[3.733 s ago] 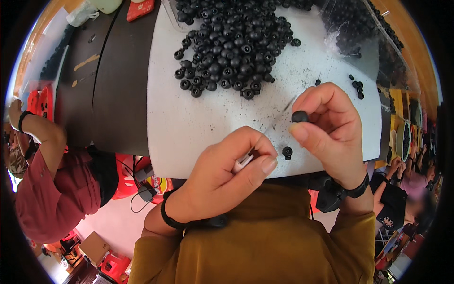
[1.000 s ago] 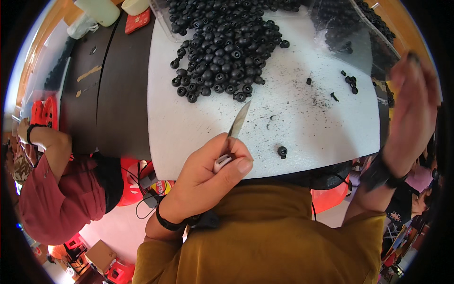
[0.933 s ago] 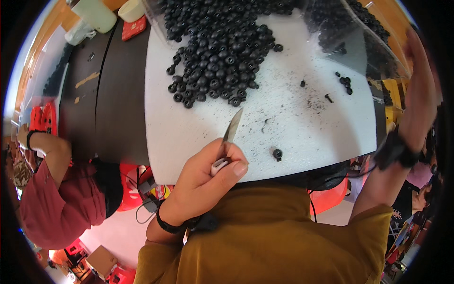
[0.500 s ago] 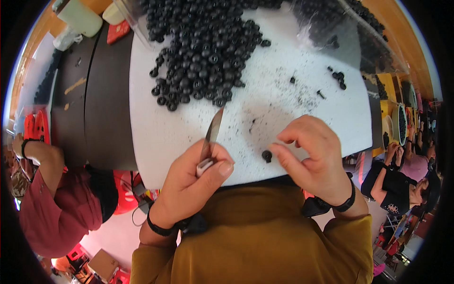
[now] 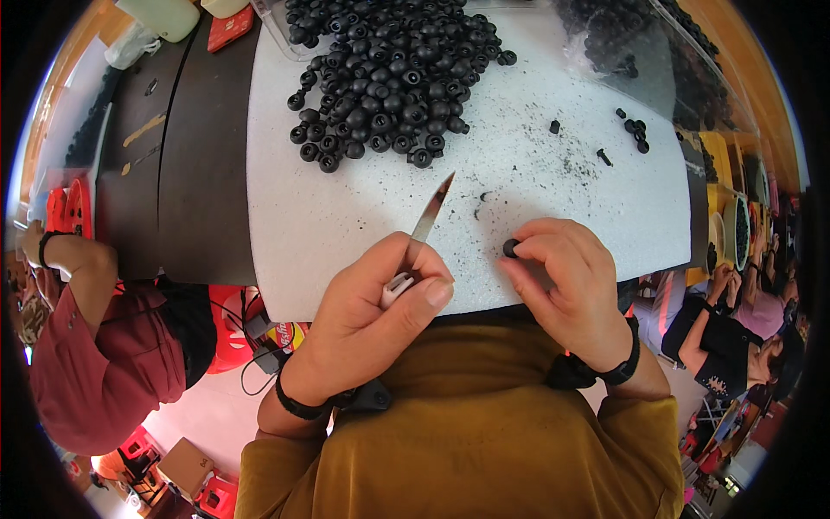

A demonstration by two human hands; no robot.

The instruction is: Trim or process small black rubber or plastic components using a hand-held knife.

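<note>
A small knife [image 5: 435, 208] is held in my left hand [image 5: 367, 303], its pale handle in the closed fingers and its blade pointing up and away over the white board [image 5: 328, 233]. My right hand [image 5: 575, 285] pinches a small round black rubber-like piece [image 5: 510, 248] at the tips of thumb and fingers, just above the board's near part. Blade and piece are apart. Farther back lies a large pile of similar black round pieces [image 5: 389, 104], several with holes in them. Thin black trimmings [image 5: 481, 204] and crumbs are scattered between the pile and my hands.
A few loose black pieces [image 5: 638, 134] sit at the right of the board. A clear plastic bin [image 5: 622, 52] of black parts stands at the back right. Beside the dark table [image 5: 207, 173] on the left, a co-worker's arm [image 5: 86, 264] shows. More people work at far right.
The view has shifted, so pile and board sit higher in the picture. My right fingers have closed in around the black piece, which is turned differently. The knife stays in my left hand.
</note>
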